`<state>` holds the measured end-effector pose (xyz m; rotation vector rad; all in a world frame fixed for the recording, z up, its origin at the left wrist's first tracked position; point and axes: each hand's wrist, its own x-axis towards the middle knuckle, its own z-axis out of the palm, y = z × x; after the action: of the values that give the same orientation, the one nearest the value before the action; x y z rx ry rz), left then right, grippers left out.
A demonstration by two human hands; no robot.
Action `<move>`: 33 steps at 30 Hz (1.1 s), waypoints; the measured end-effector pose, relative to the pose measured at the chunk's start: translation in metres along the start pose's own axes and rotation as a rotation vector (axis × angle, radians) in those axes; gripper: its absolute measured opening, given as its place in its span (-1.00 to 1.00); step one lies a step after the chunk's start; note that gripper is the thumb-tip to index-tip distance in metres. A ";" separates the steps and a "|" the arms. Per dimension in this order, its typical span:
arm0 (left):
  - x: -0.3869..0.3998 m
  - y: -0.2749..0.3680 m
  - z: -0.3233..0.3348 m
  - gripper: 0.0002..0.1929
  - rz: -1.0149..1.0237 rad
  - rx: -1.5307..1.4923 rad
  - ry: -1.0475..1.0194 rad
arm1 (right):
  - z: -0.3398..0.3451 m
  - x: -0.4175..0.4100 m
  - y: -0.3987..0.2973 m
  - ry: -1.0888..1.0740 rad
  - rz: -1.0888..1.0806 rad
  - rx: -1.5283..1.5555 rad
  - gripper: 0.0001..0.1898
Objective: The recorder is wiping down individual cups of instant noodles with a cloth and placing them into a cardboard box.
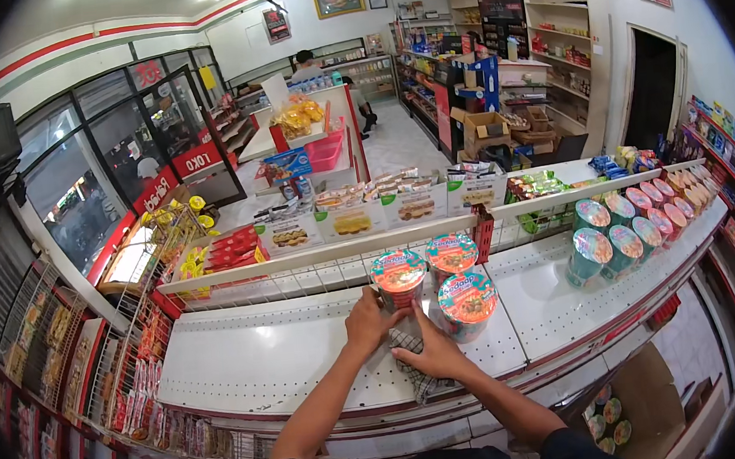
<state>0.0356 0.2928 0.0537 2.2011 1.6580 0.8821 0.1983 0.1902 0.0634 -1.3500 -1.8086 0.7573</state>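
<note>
On the white perforated metal shelf (254, 357), my left hand (367, 321) rests against the left side of an instant noodle cup (399, 272) with a printed lid. My right hand (433, 348) touches the lower front of the same cup with its fingertips, thumb spread apart. Beneath my right palm lies a checked cloth (420, 382), partly hidden by the hand. Just right of the held cup stand two more noodle cups, one behind (452, 255) and one in front (468, 302), both upright.
Rows of noodle cups (589, 253) stand on the right shelf section. A wire divider and white rail (317, 255) run behind the shelf, with boxes of sachets (414, 206) beyond. An open carton of cups (644, 395) sits low at right. Two people are in the background.
</note>
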 end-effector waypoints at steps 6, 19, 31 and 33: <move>-0.004 -0.002 -0.007 -0.21 -0.001 -0.045 -0.068 | 0.004 -0.003 0.000 0.010 0.052 -0.049 0.13; -0.152 -0.006 -0.091 -0.32 -0.014 -1.046 -0.485 | 0.026 -0.058 -0.061 -0.087 0.131 0.511 -0.67; -0.265 -0.033 -0.081 -0.66 -0.203 -1.025 -0.191 | 0.074 -0.121 -0.065 -0.140 -0.116 0.261 -0.69; -0.273 -0.032 -0.073 -0.67 -0.295 -1.077 -0.191 | 0.080 -0.137 -0.063 -0.138 -0.027 0.347 -0.59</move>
<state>-0.0798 0.0365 0.0081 1.2178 0.9794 1.0738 0.1217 0.0390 0.0416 -1.0658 -1.6977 1.1144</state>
